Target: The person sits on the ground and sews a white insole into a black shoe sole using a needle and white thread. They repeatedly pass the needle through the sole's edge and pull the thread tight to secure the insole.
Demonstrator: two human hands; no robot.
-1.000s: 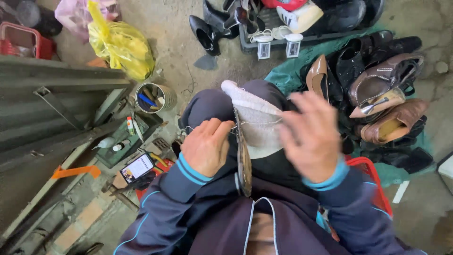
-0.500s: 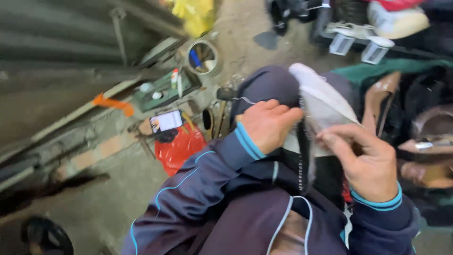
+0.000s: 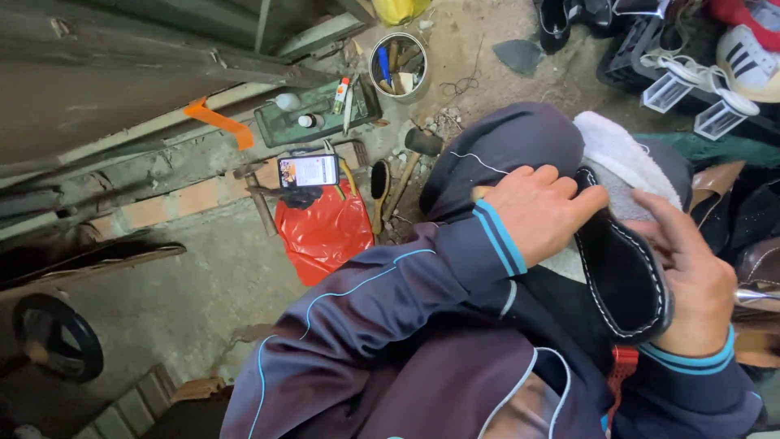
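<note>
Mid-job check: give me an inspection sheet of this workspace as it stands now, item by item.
Surface: bare concrete floor, dusty, with grit near the knee.
Job's things: black shoe sole with white edge stitching, held on the lap over a white cloth.
Clutter: red plastic bag, phone with lit screen, hammer, green tray of small bottles, tin of tools, piled shoes.
Grippers: left hand grips the sole's top edge; right hand supports its far side, a metal tool showing beside it.
Cables: white thread across the knee.
Surroundings: dark metal shutter, black wheel.
</note>
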